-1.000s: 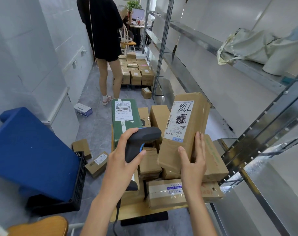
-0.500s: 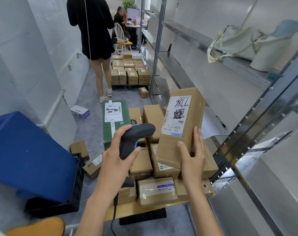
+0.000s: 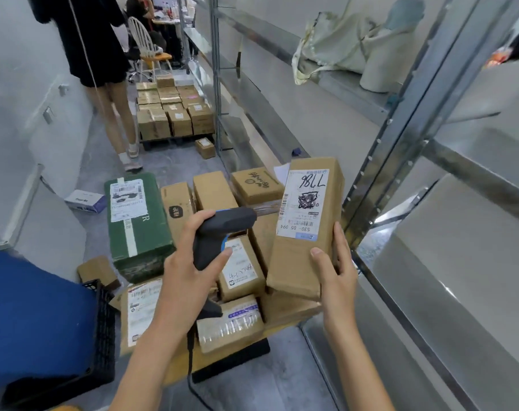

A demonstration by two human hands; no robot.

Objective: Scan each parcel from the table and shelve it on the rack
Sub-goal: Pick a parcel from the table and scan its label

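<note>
Two hands busy: left hand (image 3: pixel 190 271) grips black handheld scanner (image 3: pixel 222 229), right hand (image 3: pixel 336 274) holds tall brown cardboard parcel (image 3: pixel 307 229), now swung closer to grey metal rack (image 3: pixel 400 143), above table pile; scan likely finished, shelving next.
</note>
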